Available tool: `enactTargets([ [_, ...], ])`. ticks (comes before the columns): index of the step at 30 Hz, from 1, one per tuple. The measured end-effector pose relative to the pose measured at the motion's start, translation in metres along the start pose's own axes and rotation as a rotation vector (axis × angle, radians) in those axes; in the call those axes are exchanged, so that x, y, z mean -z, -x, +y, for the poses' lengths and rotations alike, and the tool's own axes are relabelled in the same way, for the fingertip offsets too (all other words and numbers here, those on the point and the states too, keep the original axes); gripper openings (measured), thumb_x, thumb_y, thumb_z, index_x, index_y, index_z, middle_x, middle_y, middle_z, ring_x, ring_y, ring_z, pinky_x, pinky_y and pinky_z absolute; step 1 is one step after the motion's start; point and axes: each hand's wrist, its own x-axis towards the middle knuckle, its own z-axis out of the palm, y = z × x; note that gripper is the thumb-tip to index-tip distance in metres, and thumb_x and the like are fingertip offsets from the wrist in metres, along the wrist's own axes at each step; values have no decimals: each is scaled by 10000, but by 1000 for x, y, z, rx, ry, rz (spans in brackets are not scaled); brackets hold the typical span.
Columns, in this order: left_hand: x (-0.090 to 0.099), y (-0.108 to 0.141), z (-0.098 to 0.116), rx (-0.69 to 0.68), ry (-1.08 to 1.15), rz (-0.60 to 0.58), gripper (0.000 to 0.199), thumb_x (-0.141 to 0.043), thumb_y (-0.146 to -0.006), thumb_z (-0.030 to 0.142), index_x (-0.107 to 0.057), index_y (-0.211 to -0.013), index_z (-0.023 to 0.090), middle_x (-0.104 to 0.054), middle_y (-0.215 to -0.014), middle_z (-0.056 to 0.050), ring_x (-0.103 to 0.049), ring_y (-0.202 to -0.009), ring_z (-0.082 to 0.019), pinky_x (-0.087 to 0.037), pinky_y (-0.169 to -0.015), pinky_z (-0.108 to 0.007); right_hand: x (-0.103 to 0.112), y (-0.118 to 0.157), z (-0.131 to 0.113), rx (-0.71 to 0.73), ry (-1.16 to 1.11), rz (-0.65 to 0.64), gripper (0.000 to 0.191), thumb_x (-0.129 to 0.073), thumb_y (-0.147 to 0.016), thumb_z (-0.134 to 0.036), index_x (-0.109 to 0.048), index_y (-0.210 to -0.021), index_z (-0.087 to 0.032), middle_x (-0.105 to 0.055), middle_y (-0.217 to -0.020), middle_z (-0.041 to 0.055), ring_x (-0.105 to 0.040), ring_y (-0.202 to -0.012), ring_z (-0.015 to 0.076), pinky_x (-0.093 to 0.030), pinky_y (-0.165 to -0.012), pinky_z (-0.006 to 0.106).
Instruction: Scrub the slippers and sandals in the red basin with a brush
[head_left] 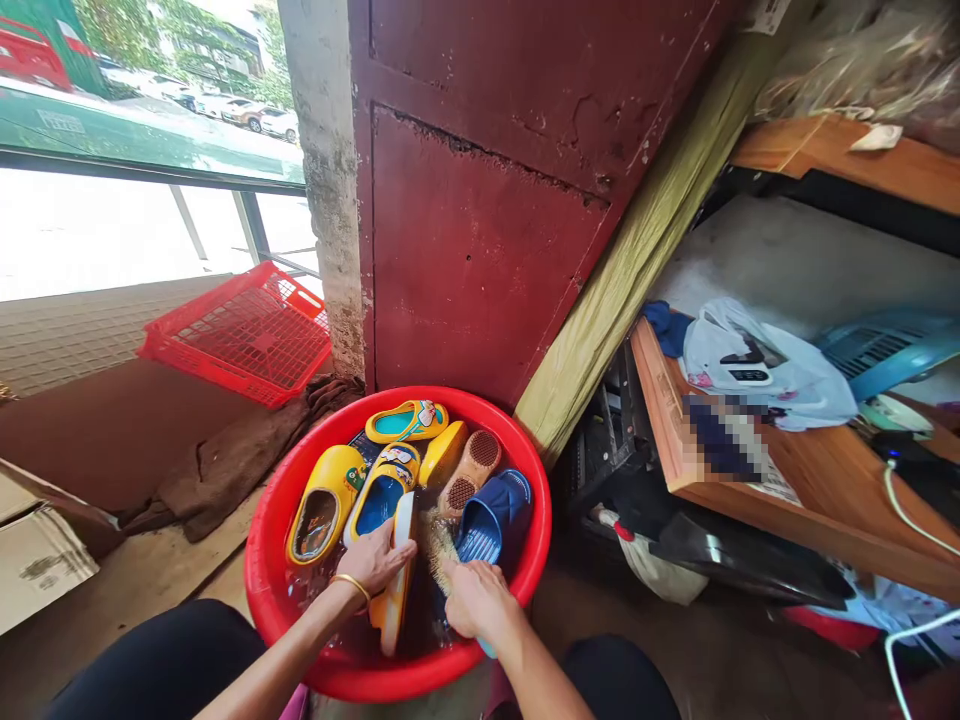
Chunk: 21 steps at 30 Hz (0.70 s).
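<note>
1. My left hand [373, 562] can lift out over the near rim of the red basin [264, 590].
2. Packed slippers [382, 495] block my reach forward.
3. Beyond them, the red metal door [480, 260] stands close behind the basin.

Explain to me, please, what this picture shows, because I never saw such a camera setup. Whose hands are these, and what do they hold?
There is no machine here. This one picture comes from a camera worn on a person's head, looking forward and down, so the arms are the wearer's own. A red plastic basin stands on the floor, with water and several slippers inside, such as a blue slipper. The left hand, with a gold bangle at the wrist, holds a yellow slipper. The right hand holds a bristle brush.
</note>
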Motion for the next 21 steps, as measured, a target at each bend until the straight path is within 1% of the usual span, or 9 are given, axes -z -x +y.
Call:
enactTargets([
  [2, 7, 4, -2, -49, 82, 38, 234, -450, -790, 391, -603, -831, 218, -724, -841, -90, -681, -854, -292, -499, -810, -393, 10, -4, 5, -5, -53, -23, 498, -535, -792, -140, -696, -1249, -256, -763, -1110, 97, -691, -1081, 290, -504, -890, 367],
  [4, 14, 11, -6, -110, 251, 82, 207, -502, -731, 375, -616, -797, 215, -708, -836, -58, -658, -846, -272, -510, -820, -387, 24, -3, 12, 35, -136, -37, 456, -544, -810, -188, -702, -1223, -301, -766, -1118, 51, -700, -1061, 269, -512, -860, 334],
  [7, 24, 21, -13, -181, 559, 138, 305, -582, -689, 391, -655, -915, 200, -719, -921, -45, -658, -914, -272, -530, -873, -395, 37, 4, 15, 104, -305, 60, 513, -517, -862, -227, -618, -1357, -315, -750, -1180, 29, -694, -1075, 236, -506, -894, 306],
  [9, 30, 25, -14, -175, 659, 152, 404, -649, -691, 436, -667, -1013, 193, -734, -990, -56, -664, -972, -288, -532, -908, -408, 34, 8, 9, 157, -362, 164, 591, -504, -884, -223, -514, -1471, -298, -709, -1275, 41, -671, -1127, 220, -490, -951, 292],
  [10, 33, 26, -13, -163, 667, 160, 440, -676, -692, 469, -676, -1034, 191, -742, -1009, -66, -665, -993, -301, -530, -920, -419, 30, 9, 4, 192, -354, 198, 615, -505, -891, -220, -479, -1501, -294, -698, -1288, 47, -668, -1125, 217, -488, -960, 288],
  [12, 38, 27, -8, -161, 663, 175, 477, -697, -693, 538, -707, -1021, 191, -759, -1008, -80, -666, -1021, -329, -523, -946, -441, 20, 11, -7, 253, -263, 226, 622, -498, -914, -220, -445, -1526, -316, -708, -1229, 49, -684, -1044, 214, -503, -927, 289],
  [15, 42, 29, 1, -227, 701, 171, 447, -711, -683, 582, -749, -913, 200, -777, -936, -84, -654, -1074, -359, -489, -1017, -455, 9, 12, -14, 221, -78, 267, 616, -472, -946, -210, -420, -1535, -383, -706, -1110, 46, -689, -936, 213, -515, -853, 292],
  [18, 40, 33, 5, -242, 817, 106, 418, -758, -667, 547, -757, -908, 206, -779, -891, -78, -659, -1065, -354, -499, -1008, -443, 13, 14, -1, 168, -40, 255, 613, -491, -941, -207, -446, -1503, -448, -705, -1088, 25, -692, -957, 212, -511, -838, 277],
  [21, 36, 35, 3, -169, 941, 53, 413, -780, -665, 495, -733, -946, 197, -767, -897, -62, -683, -960, -316, -546, -897, -412, 22, 20, 26, 119, -92, 183, 611, -503, -920, -201, -487, -1477, -450, -733, -1088, 16, -703, -1001, 222, -514, -875, 294],
])
